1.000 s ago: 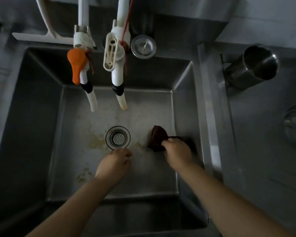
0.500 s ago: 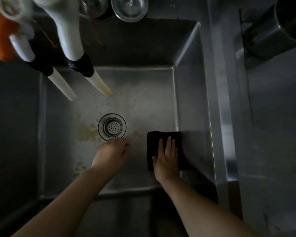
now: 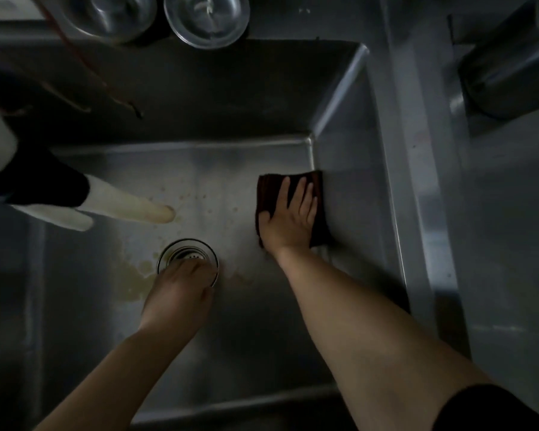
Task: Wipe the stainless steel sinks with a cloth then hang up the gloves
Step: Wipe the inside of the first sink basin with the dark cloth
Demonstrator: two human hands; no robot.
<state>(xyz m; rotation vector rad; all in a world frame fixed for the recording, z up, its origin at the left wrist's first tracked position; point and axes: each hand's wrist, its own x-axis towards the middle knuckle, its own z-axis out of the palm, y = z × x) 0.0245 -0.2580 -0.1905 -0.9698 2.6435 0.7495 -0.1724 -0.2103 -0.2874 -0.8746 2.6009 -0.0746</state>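
A deep stainless steel sink [image 3: 352,141] fills the view. On its floor, against the right wall, lies a dark red cloth [image 3: 269,194]. My right hand [image 3: 290,219] presses flat on the cloth with fingers straight and spread. My left hand [image 3: 178,293] rests with loosely curled fingers on the floor at the near edge of the round drain strainer [image 3: 184,253], holding nothing. Yellowish stains [image 3: 134,275] mark the floor left of the drain. No gloves are in sight.
Two white tap spouts with black collars [image 3: 128,206] hang over the sink from the left. A round steel lid [image 3: 206,17] and a bowl [image 3: 112,10] sit on the back ledge. A steel cup [image 3: 507,66] lies in the sink to the right.
My right hand first gripped the bunched cloth, then spread it flat and slid it away from me along the right wall. My left hand stayed by the drain. The camera came closer.
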